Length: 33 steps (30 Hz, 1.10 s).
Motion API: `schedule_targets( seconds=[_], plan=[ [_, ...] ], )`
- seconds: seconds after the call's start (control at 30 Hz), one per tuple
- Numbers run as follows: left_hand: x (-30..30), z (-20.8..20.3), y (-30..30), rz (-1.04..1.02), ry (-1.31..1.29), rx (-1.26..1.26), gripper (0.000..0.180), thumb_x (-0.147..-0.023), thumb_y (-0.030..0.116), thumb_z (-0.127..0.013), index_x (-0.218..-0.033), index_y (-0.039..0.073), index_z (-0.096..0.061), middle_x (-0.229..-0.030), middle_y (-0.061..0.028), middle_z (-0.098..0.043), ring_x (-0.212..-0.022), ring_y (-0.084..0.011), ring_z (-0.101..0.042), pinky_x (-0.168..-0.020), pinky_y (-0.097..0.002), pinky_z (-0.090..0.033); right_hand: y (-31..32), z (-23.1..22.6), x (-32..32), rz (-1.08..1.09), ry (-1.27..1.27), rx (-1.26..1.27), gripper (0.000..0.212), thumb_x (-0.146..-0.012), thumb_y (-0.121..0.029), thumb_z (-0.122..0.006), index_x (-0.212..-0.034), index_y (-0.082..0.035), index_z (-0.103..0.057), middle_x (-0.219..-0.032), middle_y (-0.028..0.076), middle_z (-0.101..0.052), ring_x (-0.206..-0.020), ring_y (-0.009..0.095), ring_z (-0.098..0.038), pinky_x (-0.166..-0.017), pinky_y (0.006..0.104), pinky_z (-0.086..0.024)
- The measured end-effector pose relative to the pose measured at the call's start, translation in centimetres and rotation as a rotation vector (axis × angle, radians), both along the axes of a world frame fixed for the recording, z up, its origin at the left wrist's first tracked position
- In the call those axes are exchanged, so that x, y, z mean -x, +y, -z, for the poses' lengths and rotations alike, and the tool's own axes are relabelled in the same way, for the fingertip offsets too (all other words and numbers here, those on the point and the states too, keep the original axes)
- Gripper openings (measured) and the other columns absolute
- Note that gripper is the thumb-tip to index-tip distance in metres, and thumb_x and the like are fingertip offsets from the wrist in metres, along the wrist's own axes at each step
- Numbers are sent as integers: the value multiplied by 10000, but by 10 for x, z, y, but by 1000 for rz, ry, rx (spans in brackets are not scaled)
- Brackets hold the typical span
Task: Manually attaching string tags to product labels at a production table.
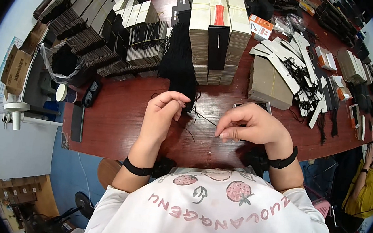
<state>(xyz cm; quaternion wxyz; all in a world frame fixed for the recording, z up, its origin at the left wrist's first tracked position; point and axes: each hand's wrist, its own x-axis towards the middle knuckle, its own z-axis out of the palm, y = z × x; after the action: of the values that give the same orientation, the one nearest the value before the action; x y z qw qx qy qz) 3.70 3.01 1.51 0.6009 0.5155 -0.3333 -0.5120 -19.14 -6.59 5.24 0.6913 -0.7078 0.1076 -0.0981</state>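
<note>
My left hand [163,110] is closed in a pinch at the lower end of a thick bundle of long black cords [179,59]. A thin black cord [205,119] stretches from its fingertips across to my right hand [249,124], whose thumb and fingers are pinched together at the cord's other end. One loose cord tail hangs below my left hand onto the red-brown table [128,120]. Behind the hands, tall stacks of white-topped boards [199,32] stand with a black card [217,52] and a red-handled tool [219,15] at their front.
To the right lie a grey board stack [270,82], white strips with tangled black cords [300,76] and small boxes [326,58]. Banded board stacks [146,45] fill the left, near a paper cup [66,93]. A person in yellow [366,187] is at the far right.
</note>
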Motion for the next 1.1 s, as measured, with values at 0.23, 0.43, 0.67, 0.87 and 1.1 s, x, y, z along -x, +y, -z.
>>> schedule_targets(
  seconds=[0.23,0.43,0.67,0.87,1.1],
  plan=[
    [-14,12,0,-18,231,62,152,-859,16,-482,-944,-20,-602,-758,-38,-595,-664,-112,-553,-616,-237,-450,1,-8,5,-111,-206,-183,115,-840,-7,-582,-932,31,-641,-861,86,-689,-656,81,-579,-593,228,-476],
    [-6,4,-2,-81,447,106,155,-866,-9,-535,-997,-29,-615,-953,-101,-644,-899,-177,-618,-796,-287,-504,2,3,5,68,-266,-18,126,-784,51,-630,-904,42,-667,-855,105,-695,-723,122,-649,-627,228,-498],
    [-17,13,-3,-10,718,365,166,-898,20,-534,-1032,113,-565,-1002,-33,-585,-970,-149,-551,-857,-321,-473,6,4,0,-49,-196,134,99,-765,-22,-697,-861,2,-699,-783,94,-692,-707,153,-659,-629,234,-492],
    [-20,1,-5,-27,790,457,173,-894,0,-529,-1034,102,-511,-964,-24,-492,-931,-127,-497,-868,-289,-438,-3,4,13,-147,-202,196,125,-740,-23,-706,-863,-1,-703,-763,96,-685,-676,174,-643,-592,265,-474],
    [-31,5,-5,44,967,555,185,-895,18,-532,-1062,91,-502,-983,-38,-485,-945,-151,-500,-849,-292,-469,-7,5,23,-41,-283,64,124,-723,-12,-720,-844,12,-704,-745,117,-663,-666,176,-628,-586,267,-470]
  ],
)
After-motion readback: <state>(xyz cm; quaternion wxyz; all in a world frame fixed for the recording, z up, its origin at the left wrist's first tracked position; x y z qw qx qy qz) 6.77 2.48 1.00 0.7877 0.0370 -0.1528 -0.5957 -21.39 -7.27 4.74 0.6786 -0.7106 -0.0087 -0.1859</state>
